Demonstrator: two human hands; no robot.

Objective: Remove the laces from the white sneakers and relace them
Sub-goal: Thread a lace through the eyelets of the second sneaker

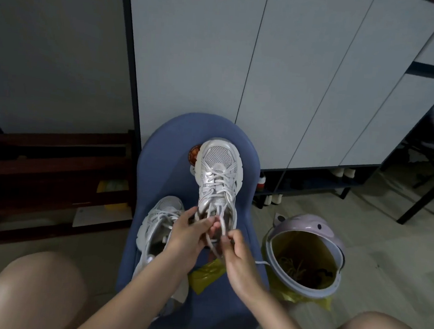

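Two white sneakers lie on a blue padded seat (164, 165). The right sneaker (218, 169) points away from me, laced across its upper. The left sneaker (158, 222) lies nearer, partly under my left forearm. Both hands meet at the heel end of the right sneaker. My left hand (189, 237) pinches a loop of the white lace (217, 232). My right hand (239, 259) pinches the same lace just below it. A loose lace end (262, 263) trails to the right of my right hand.
A lilac bin (305, 251) with a yellow liner stands open right of the seat. A yellow bag (206, 273) lies on the seat under my hands. A dark wooden rack (54, 177) is at left, white cabinet doors (269, 77) behind. My bare knees frame the bottom.
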